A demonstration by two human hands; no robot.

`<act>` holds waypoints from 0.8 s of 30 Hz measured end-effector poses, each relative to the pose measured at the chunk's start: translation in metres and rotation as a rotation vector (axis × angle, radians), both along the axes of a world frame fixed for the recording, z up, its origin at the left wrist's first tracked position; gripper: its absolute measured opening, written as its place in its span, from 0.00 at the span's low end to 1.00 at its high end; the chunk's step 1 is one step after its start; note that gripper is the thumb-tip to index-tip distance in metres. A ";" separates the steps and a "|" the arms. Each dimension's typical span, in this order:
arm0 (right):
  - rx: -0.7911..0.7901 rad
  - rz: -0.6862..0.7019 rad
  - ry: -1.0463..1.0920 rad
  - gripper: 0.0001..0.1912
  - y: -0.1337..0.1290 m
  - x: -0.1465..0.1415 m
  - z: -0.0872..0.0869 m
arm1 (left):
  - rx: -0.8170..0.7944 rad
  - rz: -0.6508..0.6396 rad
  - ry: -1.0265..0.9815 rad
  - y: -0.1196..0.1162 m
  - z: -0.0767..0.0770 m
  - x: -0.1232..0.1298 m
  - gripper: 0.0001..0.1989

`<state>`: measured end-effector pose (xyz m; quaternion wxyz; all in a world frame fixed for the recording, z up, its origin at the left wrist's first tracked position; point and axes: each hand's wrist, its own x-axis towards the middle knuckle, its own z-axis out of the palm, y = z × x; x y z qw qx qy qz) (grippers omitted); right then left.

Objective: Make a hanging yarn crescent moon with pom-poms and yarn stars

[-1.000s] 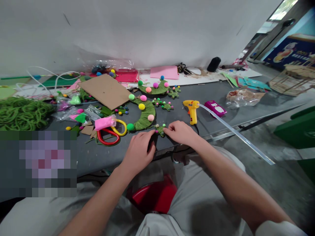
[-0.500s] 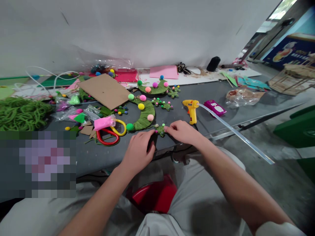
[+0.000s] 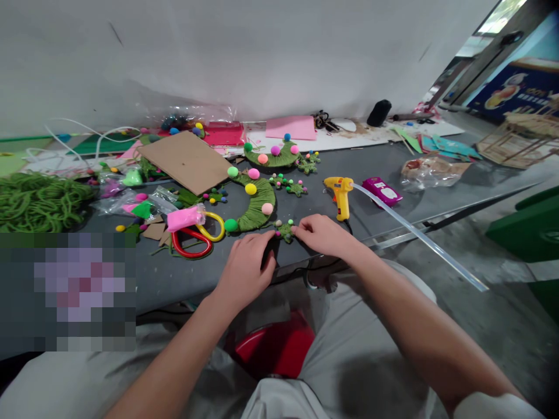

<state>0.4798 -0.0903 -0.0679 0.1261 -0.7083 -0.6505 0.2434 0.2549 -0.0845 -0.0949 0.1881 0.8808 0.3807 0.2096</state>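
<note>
A small green yarn-wrapped star [image 3: 286,233] with little pompoms on its points lies near the table's front edge, between my hands. My right hand [image 3: 321,234] has its fingers closed in a pinch on the star's right point, at a pale pink pompom. From the other side, my left hand [image 3: 248,265] reaches the star's left point with its fingertips, by a magenta pompom. Its thumb is apart from the bent fingers. Just beyond lies a green yarn-wrapped crescent [image 3: 257,203] with large coloured pompoms.
A yellow glue gun [image 3: 343,198] with a long clear glue stick lies right, beside a purple device [image 3: 381,192]. Scissors [image 3: 192,243] with red and yellow handles lie left, near brown cardboard [image 3: 186,160] and green yarn [image 3: 41,201]. Behind are a second crescent [image 3: 273,156] and more stars [image 3: 297,187].
</note>
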 end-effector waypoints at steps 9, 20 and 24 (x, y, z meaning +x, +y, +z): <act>-0.018 -0.006 0.015 0.23 -0.002 0.004 0.003 | 0.001 -0.005 -0.007 0.000 -0.001 0.000 0.19; -0.010 0.006 0.043 0.26 -0.001 0.008 0.003 | -0.007 0.004 0.013 0.001 0.002 0.001 0.19; 0.034 -0.020 0.068 0.23 -0.006 0.012 0.007 | -0.024 0.019 -0.014 0.002 0.003 0.000 0.19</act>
